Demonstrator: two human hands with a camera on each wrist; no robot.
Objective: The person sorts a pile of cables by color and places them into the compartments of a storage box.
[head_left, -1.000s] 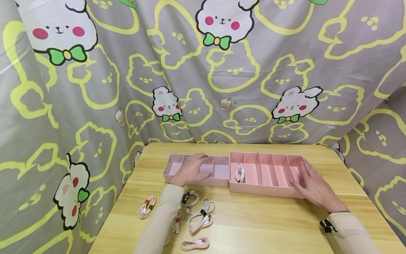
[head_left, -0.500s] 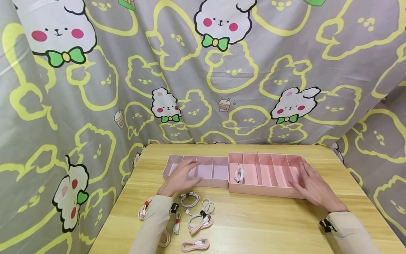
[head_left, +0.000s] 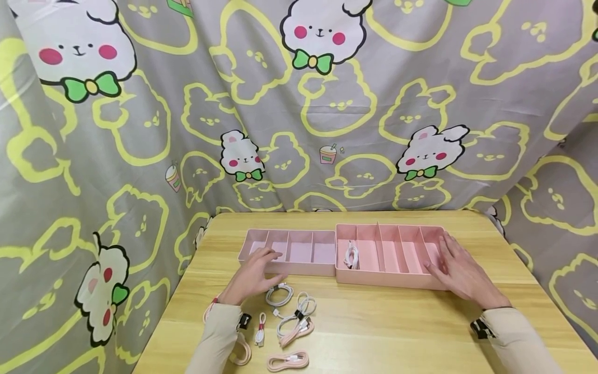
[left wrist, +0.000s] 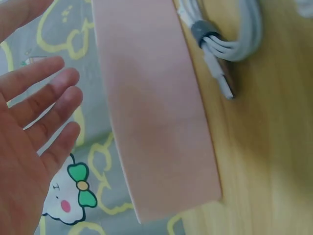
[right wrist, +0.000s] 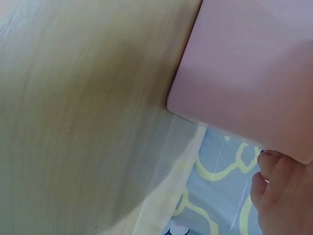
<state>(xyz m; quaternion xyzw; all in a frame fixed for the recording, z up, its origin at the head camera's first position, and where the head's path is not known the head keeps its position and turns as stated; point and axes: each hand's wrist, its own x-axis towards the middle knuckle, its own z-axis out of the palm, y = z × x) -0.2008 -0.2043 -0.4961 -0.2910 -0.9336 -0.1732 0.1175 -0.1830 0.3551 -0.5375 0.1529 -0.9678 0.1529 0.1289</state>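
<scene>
A lilac divided organizer box (head_left: 299,269) stands end to end with a wider pink organizer box (head_left: 392,279). My left hand (head_left: 249,277) hovers in front of the lilac box, its fingers spread and holding nothing; the palm (left wrist: 19,147) shows in the left wrist view. My right hand (head_left: 467,272) grips the pink box's right end, thumb over the last compartment and fingers outside the end wall. A coiled white cable (head_left: 352,255) lies in the pink box's leftmost compartment. Near my left hand is a grey-white cable coil (head_left: 279,294) with a dark strap.
More cables lie on the wooden table (head_left: 397,332): a white one with a black strap (head_left: 299,314), a small red-strapped one (head_left: 260,330), and pink coils (head_left: 287,360). My left sleeve partly covers two pink coils. A patterned curtain (head_left: 289,119) hangs behind the table.
My left hand has drawn back leftward and toward me, from above the lilac box to in front of it. The right hand stays at the pink box's end.
</scene>
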